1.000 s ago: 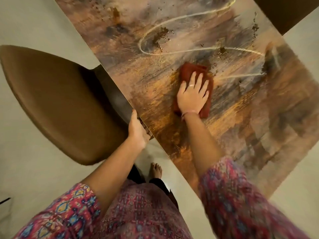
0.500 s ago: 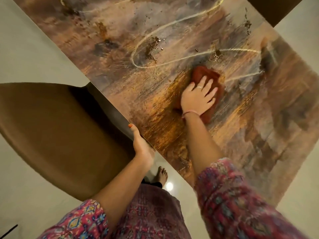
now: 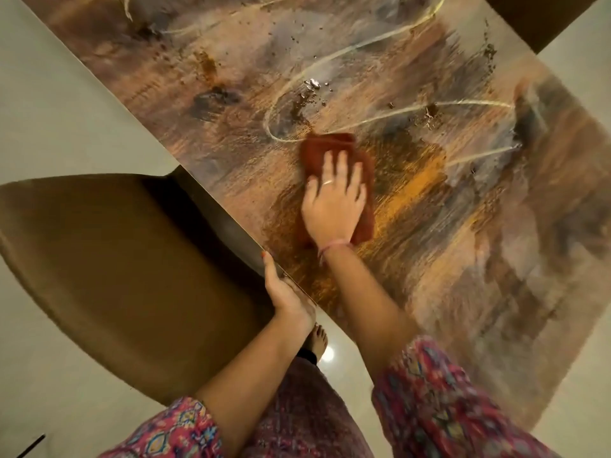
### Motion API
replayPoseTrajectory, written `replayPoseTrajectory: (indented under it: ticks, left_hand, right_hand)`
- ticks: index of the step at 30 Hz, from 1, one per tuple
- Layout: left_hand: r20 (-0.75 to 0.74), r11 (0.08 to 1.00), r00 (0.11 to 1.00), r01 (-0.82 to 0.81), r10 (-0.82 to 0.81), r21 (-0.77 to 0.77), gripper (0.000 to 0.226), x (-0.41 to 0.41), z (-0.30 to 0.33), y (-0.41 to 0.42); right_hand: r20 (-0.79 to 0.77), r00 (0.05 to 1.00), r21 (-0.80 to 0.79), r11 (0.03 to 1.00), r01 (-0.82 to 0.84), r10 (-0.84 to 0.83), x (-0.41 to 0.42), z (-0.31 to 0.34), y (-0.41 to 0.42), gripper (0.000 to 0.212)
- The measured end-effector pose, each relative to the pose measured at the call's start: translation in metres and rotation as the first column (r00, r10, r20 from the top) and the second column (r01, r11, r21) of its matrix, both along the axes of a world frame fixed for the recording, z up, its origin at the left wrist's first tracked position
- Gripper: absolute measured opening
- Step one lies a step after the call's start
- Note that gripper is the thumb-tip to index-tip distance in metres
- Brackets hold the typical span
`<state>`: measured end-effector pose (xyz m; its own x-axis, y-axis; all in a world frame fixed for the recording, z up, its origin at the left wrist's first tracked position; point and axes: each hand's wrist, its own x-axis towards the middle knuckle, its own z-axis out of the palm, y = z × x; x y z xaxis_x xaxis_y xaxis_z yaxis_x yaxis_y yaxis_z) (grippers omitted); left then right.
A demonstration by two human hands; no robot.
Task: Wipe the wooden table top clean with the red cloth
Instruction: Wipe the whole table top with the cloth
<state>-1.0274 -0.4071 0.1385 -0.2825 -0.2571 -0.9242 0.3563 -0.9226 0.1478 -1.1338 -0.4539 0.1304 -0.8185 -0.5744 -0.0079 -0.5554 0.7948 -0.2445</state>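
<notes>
Across most of the view, the table [image 3: 479, 226] is seen: a flat wooden top with streaked brown, grey and orange grain and a straight, thin edge. Pale yellowish curved lines are drawn over its far part, and dark crumbs [image 3: 304, 102] are scattered there in small rough patches. Beside the near edge, a chair [image 3: 115, 276] is placed, with a smooth brown rounded shell, partly pushed under the table. A pale, plain floor [image 3: 49, 110] is seen around both.

Two bare forearms come out of sleeves [image 3: 439, 408] of pink patterned fabric. The cloth [image 3: 330, 147], red and soft, with crumpled folds, lies on the top near its middle, just below one yellow loop. It is pressed flat by the right hand [image 3: 334, 206], which is spread open with the palm down and the fingers apart; a ring is worn on one finger and a thin pink thread on the wrist. The left hand [image 3: 287, 292] is closed around the table edge, the thumb laid along it. A bare foot [image 3: 317, 338] is seen below.
</notes>
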Motion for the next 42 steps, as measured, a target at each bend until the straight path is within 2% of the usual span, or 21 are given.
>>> replayPoseTrajectory:
  ticks: [1, 3, 5, 6, 8, 11, 13, 14, 16, 18, 19, 21, 23, 26, 27, 29, 31, 33, 36, 40, 42]
  left_hand:
    - [-0.004, 0.999, 1.000, -0.023, 0.023, -0.029, 0.068, 0.000, 0.001, -0.001]
    - [0.008, 0.998, 0.998, -0.059, 0.059, -0.020, 0.059, 0.001, -0.001, -0.006]
    - [-0.030, 0.999, 0.999, -0.030, 0.030, -0.016, 0.065, 0.002, 0.000, -0.011]
    - [-0.032, 1.000, 0.999, -0.005, 0.005, -0.008, 0.071, 0.000, 0.001, -0.014]
    - [0.097, 0.999, 0.994, 0.040, -0.043, 0.037, 0.080, -0.005, 0.005, -0.022]
    - [0.344, 0.992, 0.931, 0.120, -0.124, 0.032, 0.080, -0.013, 0.009, -0.026]
    - [0.409, 0.969, 0.887, 0.246, -0.213, -0.031, 0.078, -0.021, 0.011, -0.020]
    - [0.457, 0.946, 0.851, 0.318, -0.257, -0.061, 0.078, -0.025, 0.013, -0.016]
    - [0.546, 0.909, 0.792, 0.399, -0.274, -0.123, 0.082, -0.031, 0.017, -0.010]
    - [0.605, 0.887, 0.756, 0.428, -0.249, -0.171, 0.086, -0.036, 0.023, -0.004]
    - [0.622, 0.884, 0.747, 0.429, -0.234, -0.183, 0.088, -0.037, 0.026, -0.002]
    - [0.630, 0.886, 0.745, 0.422, -0.218, -0.192, 0.092, -0.035, 0.028, 0.002]
    - [0.652, 0.864, 0.711, 0.475, -0.264, -0.169, 0.091, -0.038, 0.031, 0.001]
    - [0.729, 0.781, 0.624, 0.590, -0.282, -0.203, 0.091, -0.041, 0.035, 0.005]
    - [0.753, 0.702, 0.605, 0.653, -0.258, -0.284, 0.092, -0.041, 0.038, 0.012]
    - [0.786, 0.386, 0.590, 0.779, -0.184, -0.494, 0.096, -0.039, 0.044, 0.028]
    - [0.819, 0.023, 0.550, 0.832, -0.164, -0.554, 0.095, -0.040, 0.043, 0.041]
    - [0.858, -0.227, 0.486, 0.828, -0.167, -0.513, 0.084, -0.047, 0.038, 0.043]
    - [0.898, -0.492, 0.398, 0.753, -0.188, -0.437, 0.072, -0.066, 0.030, 0.032]
    - [0.924, -0.666, 0.329, 0.648, -0.193, -0.369, 0.063, -0.097, 0.018, 0.014]
    - [0.934, -0.715, 0.306, 0.610, -0.186, -0.342, 0.062, -0.110, 0.014, 0.008]
  right_hand:
    - [0.021, 0.959, 0.006, 0.959, -0.283, 0.283, 0.022, -0.002, 0.009, 0.057]
    - [0.017, 0.725, 0.045, 0.724, -0.688, 0.688, 0.035, -0.002, 0.038, 0.056]
    - [0.050, 0.578, 0.067, 0.575, -0.816, 0.814, 0.000, 0.001, 0.058, 0.055]
    - [0.062, 0.593, 0.078, 0.589, -0.805, 0.803, -0.025, 0.003, 0.062, 0.055]
    - [0.045, 0.766, 0.100, 0.760, -0.643, 0.642, -0.083, 0.006, 0.067, 0.057]
    - [0.000, 0.996, 0.081, 0.993, -0.091, 0.091, -0.151, 0.009, 0.075, 0.054]
    - [0.003, 0.946, 0.058, 0.945, 0.323, -0.324, -0.152, 0.010, 0.060, 0.053]
    - [0.013, 0.910, 0.053, 0.909, 0.414, -0.415, -0.136, 0.010, 0.050, 0.053]
    - [-0.018, 0.966, 0.028, 0.965, 0.260, -0.260, -0.088, 0.001, 0.042, 0.055]
    - [-0.013, 0.970, 0.049, 0.969, -0.243, 0.244, -0.039, -0.002, 0.063, 0.057]
    - [0.018, 0.881, 0.067, 0.879, -0.473, 0.473, -0.029, -0.001, 0.083, 0.056]
    - [0.086, 0.673, 0.074, 0.669, -0.739, 0.734, -0.055, 0.004, 0.118, 0.055]
    - [0.089, 0.638, 0.088, 0.632, -0.770, 0.765, -0.116, 0.009, 0.133, 0.056]
    - [0.016, 0.924, 0.077, 0.921, -0.381, 0.381, -0.211, 0.011, 0.135, 0.055]
    - [0.011, 0.989, 0.072, 0.987, -0.146, 0.145, -0.236, 0.013, 0.133, 0.054]
    - [0.076, 0.939, 0.041, 0.942, 0.333, -0.335, -0.262, 0.016, 0.121, 0.053]
    - [0.102, 0.857, 0.038, 0.863, 0.503, -0.505, -0.247, 0.017, 0.106, 0.054]
    - [0.032, 0.940, 0.024, 0.941, 0.338, -0.339, -0.200, 0.008, 0.108, 0.055]
    - [0.003, 0.993, 0.043, 0.992, -0.116, 0.116, -0.093, 0.000, 0.160, 0.056]
    - [0.127, 0.905, 0.046, 0.909, -0.414, 0.405, -0.070, 0.005, 0.245, 0.057]
    - [0.067, 0.944, 0.048, 0.944, -0.327, 0.323, -0.131, 0.006, 0.248, 0.056]
